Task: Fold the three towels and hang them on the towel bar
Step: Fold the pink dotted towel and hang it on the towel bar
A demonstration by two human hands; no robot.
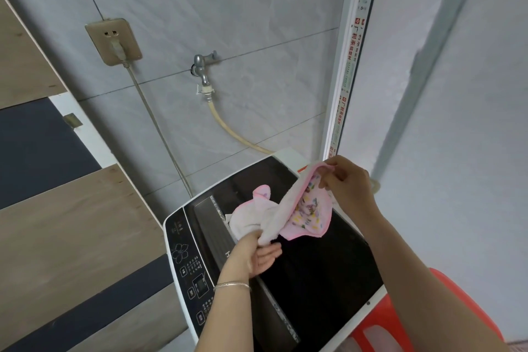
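Note:
A small pink towel (303,208) with a colourful print and a white terry back hangs stretched between my two hands above the washing machine lid (314,266). My right hand (347,183) pinches its upper corner near the window frame. My left hand (257,254) grips its lower end from below. Another pink-edged white towel (254,213) lies crumpled on the lid just behind the held one. No towel bar is in view.
The top-loading washing machine has a control panel (188,266) at its left. A tap (204,71) with a hose and a wall socket (114,41) with a cable are on the tiled wall. A red plastic stool (400,331) stands at the lower right.

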